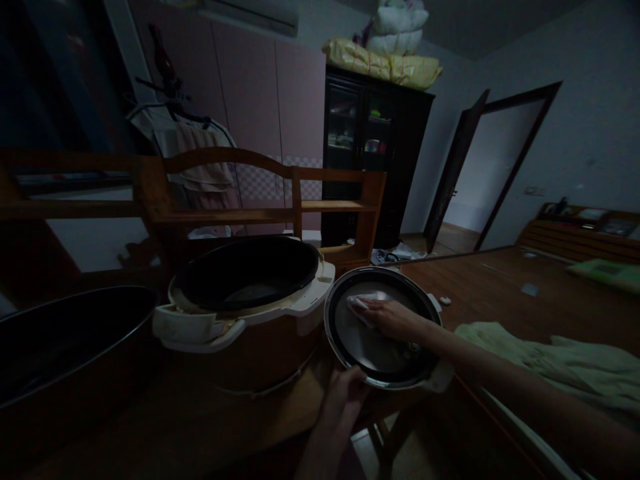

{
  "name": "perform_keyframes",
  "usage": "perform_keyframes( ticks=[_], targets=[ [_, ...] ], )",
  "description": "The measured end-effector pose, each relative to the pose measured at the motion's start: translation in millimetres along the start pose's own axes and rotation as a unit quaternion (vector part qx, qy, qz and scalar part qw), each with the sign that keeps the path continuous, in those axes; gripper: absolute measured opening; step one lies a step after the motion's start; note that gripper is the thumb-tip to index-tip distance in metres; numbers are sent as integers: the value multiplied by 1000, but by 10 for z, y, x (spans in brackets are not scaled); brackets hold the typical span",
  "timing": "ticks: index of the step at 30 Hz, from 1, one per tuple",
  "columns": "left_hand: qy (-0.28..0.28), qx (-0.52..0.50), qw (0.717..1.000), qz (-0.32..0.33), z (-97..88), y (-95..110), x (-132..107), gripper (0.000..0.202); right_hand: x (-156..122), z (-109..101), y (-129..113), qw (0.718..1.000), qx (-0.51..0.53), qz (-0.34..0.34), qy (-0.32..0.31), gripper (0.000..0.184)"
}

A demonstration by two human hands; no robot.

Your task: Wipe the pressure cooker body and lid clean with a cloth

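Note:
A round cooker lid [350, 320], its inner side facing me, has a pale metal plate inside a dark ring. My left hand [345, 390] grips the lid's near rim, the fingers partly hidden behind the edge. My right hand [393, 319] presses a crumpled white cloth [367, 300] against the metal plate. To the left of the lid stands the cooker [200, 327], uncovered, with a pale rim and a black inner pot [250, 270] sitting in it.
A large dark basin [75, 343] stands at the far left. Behind the cooker runs a wooden shelf frame [225, 215]. On the right are a brown wooden surface [490, 287] and a pale green cloth [550, 353]. A black cabinet [405, 147] and a doorway lie farther back.

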State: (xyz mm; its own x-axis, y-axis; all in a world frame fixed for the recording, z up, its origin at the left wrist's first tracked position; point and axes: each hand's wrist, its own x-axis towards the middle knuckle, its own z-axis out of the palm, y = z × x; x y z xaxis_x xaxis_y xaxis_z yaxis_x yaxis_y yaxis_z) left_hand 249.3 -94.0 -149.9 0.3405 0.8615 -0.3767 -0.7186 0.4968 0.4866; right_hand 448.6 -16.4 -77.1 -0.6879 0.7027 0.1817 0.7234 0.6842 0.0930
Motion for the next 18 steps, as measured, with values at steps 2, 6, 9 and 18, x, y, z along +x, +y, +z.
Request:
perform_keyframes(
  ticks=[2,6,9,18],
  targets=[
    [-15,0,1000,-2,-9,11,20,27,-66,-24,72,1000,-8,29,7,72],
    [-14,5,1000,0,-48,-22,50,23,-224,-57,129,996,-26,77,20,77],
    [-14,4,1000,7,-67,-47,59,24,-342,-53,123,993,-43,106,25,79],
    [-21,2,1000,2,-70,-38,44,25,-728,146,-13,986,-97,137,13,78]
  ],
)
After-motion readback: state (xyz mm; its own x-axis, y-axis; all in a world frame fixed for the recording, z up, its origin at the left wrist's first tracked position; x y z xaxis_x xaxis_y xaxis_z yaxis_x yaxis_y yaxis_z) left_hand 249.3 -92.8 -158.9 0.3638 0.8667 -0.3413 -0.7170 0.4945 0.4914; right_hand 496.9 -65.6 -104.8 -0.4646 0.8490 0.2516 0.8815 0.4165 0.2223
